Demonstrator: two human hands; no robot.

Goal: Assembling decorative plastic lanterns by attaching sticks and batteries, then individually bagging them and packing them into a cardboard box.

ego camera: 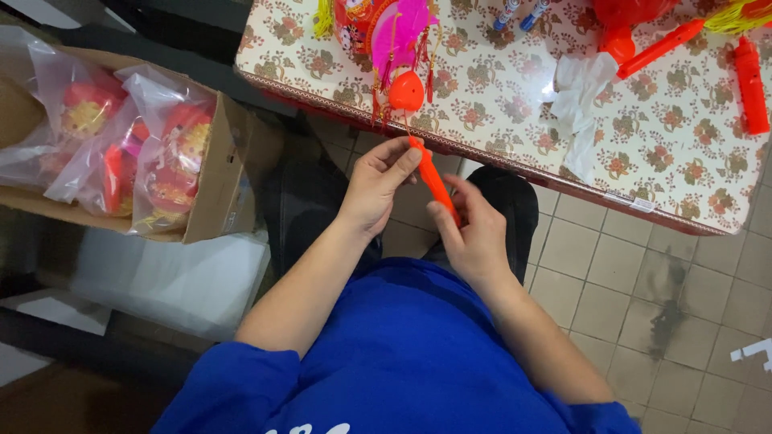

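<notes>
Tiled floor below, floral-cloth worktop (498,104) across top of frame w/ lantern parts. Orange stick (434,183) at centre frame, held over lap, off the worktop, prob. so both hands can work it. Left hand (378,189) pinches its upper end, fingers curled narrow; right hand (474,233) closed round lower end. Box of bagged toys (217,193) at left.

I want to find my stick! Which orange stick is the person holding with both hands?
The orange stick below the table edge, gripped by the left hand and right hand. The other two lie untouched on the flowered table.
</notes>
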